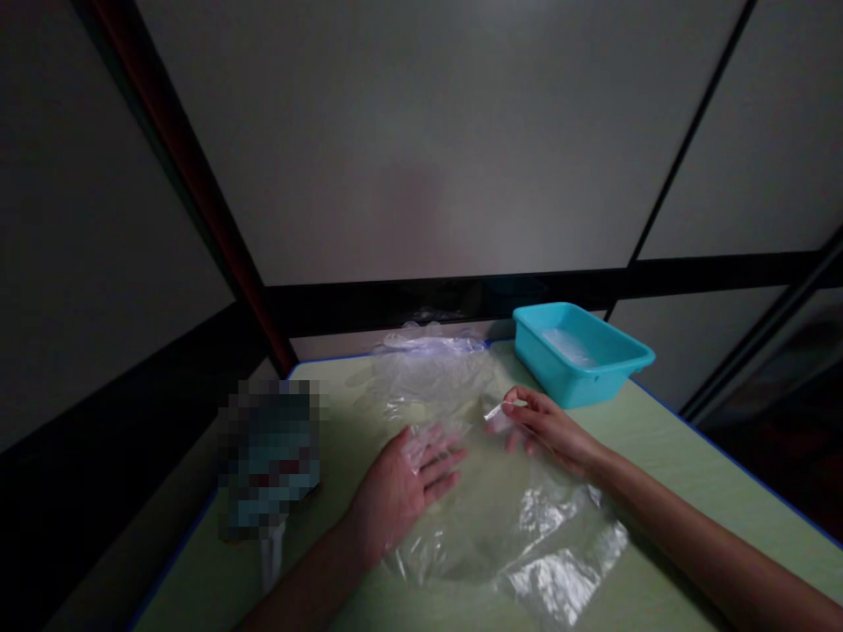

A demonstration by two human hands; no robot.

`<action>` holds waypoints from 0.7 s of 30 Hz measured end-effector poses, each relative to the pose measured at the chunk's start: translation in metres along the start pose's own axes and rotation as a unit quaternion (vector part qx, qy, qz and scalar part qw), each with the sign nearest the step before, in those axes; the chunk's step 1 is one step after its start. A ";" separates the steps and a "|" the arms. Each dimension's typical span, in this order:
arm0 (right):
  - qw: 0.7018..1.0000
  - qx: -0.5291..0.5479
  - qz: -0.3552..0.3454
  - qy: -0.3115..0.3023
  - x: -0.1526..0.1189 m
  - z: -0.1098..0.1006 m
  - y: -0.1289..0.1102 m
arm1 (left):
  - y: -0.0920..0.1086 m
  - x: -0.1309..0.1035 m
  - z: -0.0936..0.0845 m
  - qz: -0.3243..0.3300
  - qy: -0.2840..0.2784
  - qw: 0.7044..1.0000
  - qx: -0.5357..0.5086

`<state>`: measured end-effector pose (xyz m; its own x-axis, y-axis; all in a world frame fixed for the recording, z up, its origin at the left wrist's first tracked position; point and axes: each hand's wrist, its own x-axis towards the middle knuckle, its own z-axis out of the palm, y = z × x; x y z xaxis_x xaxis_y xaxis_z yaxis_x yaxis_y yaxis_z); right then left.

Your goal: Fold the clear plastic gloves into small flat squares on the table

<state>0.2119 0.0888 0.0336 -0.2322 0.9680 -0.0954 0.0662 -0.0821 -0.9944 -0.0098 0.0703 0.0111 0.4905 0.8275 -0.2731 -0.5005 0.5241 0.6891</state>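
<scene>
A clear plastic bag (487, 527) lies spread over the light green table, between and below my hands. My left hand (414, 483) is palm up with its fingers spread, and thin clear plastic touches its fingertips. The thumb and index finger of my right hand (536, 421) pinch an edge of the clear bag, while its other fingers hang loosely behind the film. Beyond both hands sits a pile of crumpled clear plastic (435, 360).
A turquoise basin (576, 386) with clear plastic inside stands at the table's back right. At the left is a pixelated object (273, 465) with a white cord or strip below it. Blue edging borders the green table (691, 465), and a panelled wall rises behind.
</scene>
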 end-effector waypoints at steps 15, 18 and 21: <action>0.966 -0.199 -0.137 -0.090 -0.021 -0.032 -0.003 | -0.010 0.000 0.006 0.174 0.118 0.974 0.086; 0.932 -0.291 -0.217 -0.009 -0.023 -0.027 -0.005 | -0.010 -0.001 0.005 0.223 0.157 0.955 0.113; 0.896 -0.347 -0.275 0.023 -0.026 -0.019 -0.008 | -0.011 0.000 0.001 0.261 0.195 0.935 0.141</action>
<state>0.2360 0.0683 0.0444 -0.3757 0.8265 0.4192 0.5453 0.5629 -0.6211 -0.0039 0.0641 0.0046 -0.0922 0.9951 -0.0365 -0.3641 0.0004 0.9314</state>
